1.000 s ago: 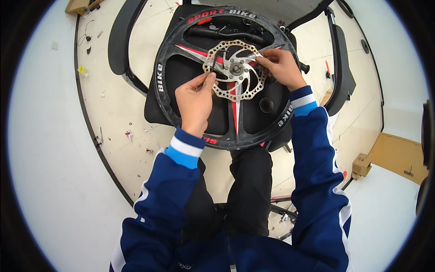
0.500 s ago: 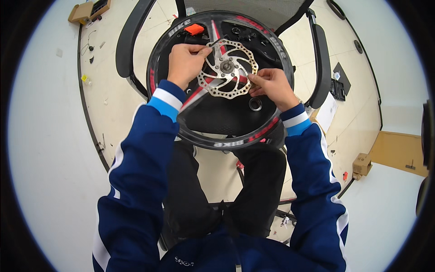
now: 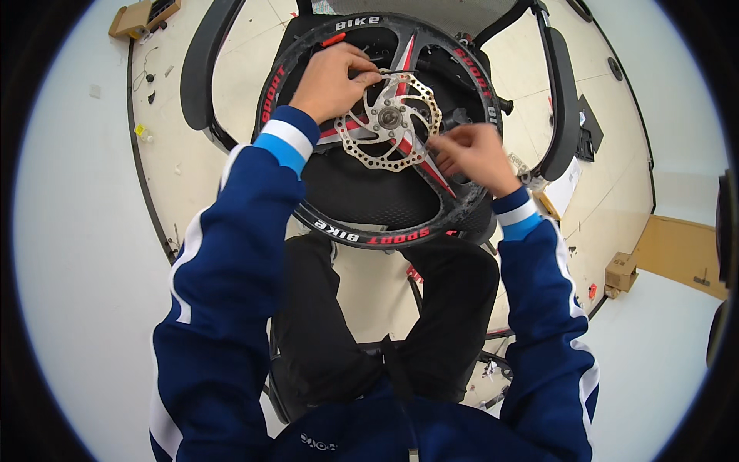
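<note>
A bicycle wheel [image 3: 340, 229] with a black rim and red-and-silver spokes lies flat over the seat of a black office chair. At its hub sits a silver brake disc [image 3: 368, 159] with a drilled edge and several bolts around the centre. My left hand [image 3: 335, 83] is closed at the disc's upper left, pinching a thin dark rod [image 3: 399, 71] that looks like a hex key. By the disc's lower right edge is my right hand [image 3: 473, 156], fingers curled and thumb against forefinger; whatever lies between its fingertips is hidden.
Armrests [image 3: 202, 69] flank the wheel on both sides. An orange-red item [image 3: 333, 39] lies near the far rim, with dark parts beneath the spokes. On the floor are an open cardboard box [image 3: 129, 21], a black tool case [image 3: 586, 146] and a small carton [image 3: 620, 271].
The wheel has turned clockwise, its spokes shifting round. My right hand has moved slightly right and nearer to me. My left hand stays at the disc's upper left with the rod.
</note>
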Demonstrator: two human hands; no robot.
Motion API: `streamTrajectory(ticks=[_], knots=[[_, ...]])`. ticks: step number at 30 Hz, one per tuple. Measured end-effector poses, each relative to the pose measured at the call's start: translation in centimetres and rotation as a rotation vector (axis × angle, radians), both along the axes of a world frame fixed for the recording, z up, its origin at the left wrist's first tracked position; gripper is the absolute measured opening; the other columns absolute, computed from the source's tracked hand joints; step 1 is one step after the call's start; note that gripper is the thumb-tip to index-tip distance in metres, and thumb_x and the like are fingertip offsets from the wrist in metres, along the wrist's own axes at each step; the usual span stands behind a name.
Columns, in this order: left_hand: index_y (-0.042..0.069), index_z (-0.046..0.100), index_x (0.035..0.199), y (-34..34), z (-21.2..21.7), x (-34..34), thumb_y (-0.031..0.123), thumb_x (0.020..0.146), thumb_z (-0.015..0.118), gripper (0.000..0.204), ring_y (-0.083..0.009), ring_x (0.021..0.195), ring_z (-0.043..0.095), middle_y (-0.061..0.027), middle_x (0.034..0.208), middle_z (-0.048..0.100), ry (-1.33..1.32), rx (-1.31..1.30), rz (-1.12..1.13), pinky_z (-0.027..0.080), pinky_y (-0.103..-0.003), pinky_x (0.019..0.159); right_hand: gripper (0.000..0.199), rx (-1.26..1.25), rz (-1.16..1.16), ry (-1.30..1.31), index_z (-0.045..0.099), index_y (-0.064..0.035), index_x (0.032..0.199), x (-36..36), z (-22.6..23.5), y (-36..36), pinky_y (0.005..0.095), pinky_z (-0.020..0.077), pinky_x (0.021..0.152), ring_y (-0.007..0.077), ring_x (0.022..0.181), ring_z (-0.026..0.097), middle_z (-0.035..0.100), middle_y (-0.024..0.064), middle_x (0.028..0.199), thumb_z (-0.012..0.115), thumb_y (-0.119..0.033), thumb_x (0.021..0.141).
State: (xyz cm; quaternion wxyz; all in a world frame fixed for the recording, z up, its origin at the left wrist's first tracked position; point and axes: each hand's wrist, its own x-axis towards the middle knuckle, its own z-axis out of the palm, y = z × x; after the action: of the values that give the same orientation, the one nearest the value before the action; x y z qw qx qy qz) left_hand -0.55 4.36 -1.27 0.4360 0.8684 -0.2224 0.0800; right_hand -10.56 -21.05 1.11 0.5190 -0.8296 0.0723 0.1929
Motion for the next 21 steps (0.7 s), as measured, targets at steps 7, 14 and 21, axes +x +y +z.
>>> streamTrajectory(ticks=[7,14,21], knots=[[0.001,0.074,0.100,-0.8,4.5,-1.6,0.006,0.083,0.072,0.018,-0.0311,0.077,0.064,-0.0123,0.085,0.064,-0.158,0.248,-0.417,0.051,-0.038,0.071,0.022,-0.214,0.203,-0.658,0.072,0.0031,0.099,2.3,3.0,1.1,0.0282,0.0574,0.068,0.0199,0.071,0.072,0.073,0.0144,0.081,0.076,-0.012,0.084],[0.003,0.075,0.096,-1.1,3.3,-0.1,0.005,0.082,0.071,0.015,-0.0269,0.091,0.062,-0.0089,0.088,0.064,-0.291,0.401,-0.461,0.051,-0.037,0.080,0.018,-0.247,0.252,-0.417,0.070,0.0088,0.100,1.6,1.8,3.1,0.0279,0.0590,0.076,0.0172,0.081,0.073,0.074,0.0145,0.087,0.071,-0.002,0.086],[0.005,0.073,0.078,-1.4,4.6,2.3,0.007,0.073,0.070,0.007,-0.0289,0.094,0.061,-0.0092,0.087,0.067,-0.438,0.372,-0.639,0.050,-0.039,0.084,0.016,-0.068,0.074,-0.340,0.069,0.0112,0.096,2.4,0.3,3.5,0.0274,0.0594,0.072,0.0190,0.077,0.075,0.074,0.0168,0.086,0.069,0.000,0.085]])
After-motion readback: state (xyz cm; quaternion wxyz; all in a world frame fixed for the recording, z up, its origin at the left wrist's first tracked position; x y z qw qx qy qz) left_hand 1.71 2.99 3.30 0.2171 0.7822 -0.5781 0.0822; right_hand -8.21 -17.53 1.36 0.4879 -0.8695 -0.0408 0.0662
